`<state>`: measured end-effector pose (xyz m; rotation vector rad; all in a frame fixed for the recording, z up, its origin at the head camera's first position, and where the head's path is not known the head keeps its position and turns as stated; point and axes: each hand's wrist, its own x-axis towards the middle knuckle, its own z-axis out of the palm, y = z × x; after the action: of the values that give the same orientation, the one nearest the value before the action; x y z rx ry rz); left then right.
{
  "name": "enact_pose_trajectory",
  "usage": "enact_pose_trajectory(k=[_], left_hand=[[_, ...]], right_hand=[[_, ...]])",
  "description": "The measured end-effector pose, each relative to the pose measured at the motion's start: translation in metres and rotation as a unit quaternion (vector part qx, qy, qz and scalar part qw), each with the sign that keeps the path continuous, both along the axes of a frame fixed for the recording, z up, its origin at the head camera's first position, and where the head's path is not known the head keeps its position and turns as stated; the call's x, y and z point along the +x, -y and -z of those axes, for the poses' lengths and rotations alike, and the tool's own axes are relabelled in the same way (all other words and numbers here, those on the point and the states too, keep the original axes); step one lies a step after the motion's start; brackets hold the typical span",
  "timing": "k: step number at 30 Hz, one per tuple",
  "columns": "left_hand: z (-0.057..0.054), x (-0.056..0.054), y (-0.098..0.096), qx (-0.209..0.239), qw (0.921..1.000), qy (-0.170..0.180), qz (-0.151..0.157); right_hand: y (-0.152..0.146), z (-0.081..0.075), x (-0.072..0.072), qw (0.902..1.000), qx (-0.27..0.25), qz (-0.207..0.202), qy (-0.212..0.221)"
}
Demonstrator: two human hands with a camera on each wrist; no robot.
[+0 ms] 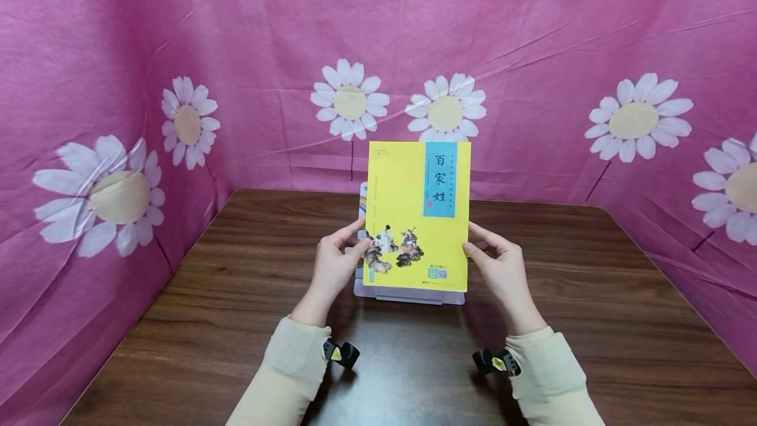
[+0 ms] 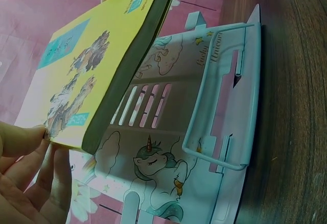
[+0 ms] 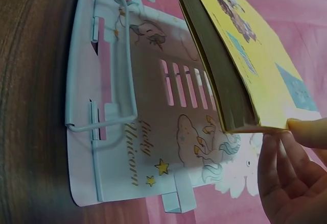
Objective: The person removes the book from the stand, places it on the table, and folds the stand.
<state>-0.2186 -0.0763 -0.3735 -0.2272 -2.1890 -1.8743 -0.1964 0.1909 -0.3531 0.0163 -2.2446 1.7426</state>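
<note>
A closed yellow book (image 1: 396,196) with a blue title panel is held upright, its front cover toward me. My left hand (image 1: 334,261) pinches its left edge with the thumb on the cover. On the opposite edge, my right hand (image 1: 499,268) grips with its thumb in front. Behind the book stands a pale book stand (image 1: 414,296), mostly hidden in the head view. Unicorn drawings and slots show on its back plate in the left wrist view. There the book's thick lower edge hangs in front of the plate, above the stand's wire page holder (image 2: 214,159).
A dark wooden table (image 1: 236,347) bears the stand. Pink cloth (image 1: 266,31) printed with white daisies hangs around the back and sides. Small tabs (image 3: 179,196) stick out from the stand's sides. Each wrist carries a black camera strap (image 1: 342,352).
</note>
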Motion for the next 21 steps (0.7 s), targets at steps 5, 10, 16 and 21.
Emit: enact_pose_trajectory(k=[5,10,16,21], left_hand=[[0.000,0.002,-0.002,0.004,1.0000,0.000,0.007],[-0.001,0.003,-0.004,0.013,0.9998,-0.003,0.014],[-0.002,0.004,-0.006,0.020,0.9994,-0.005,0.028],[-0.003,0.006,-0.008,0.024,0.9987,0.005,0.045]], right_hand=[[-0.004,-0.002,0.002,0.9996,0.015,-0.012,-0.022],[-0.007,-0.006,0.004,0.9992,0.015,-0.023,-0.029],[-0.012,-0.008,0.005,0.9989,0.029,-0.024,-0.029],[-0.018,-0.007,0.005,0.9985,0.039,-0.029,-0.027]])
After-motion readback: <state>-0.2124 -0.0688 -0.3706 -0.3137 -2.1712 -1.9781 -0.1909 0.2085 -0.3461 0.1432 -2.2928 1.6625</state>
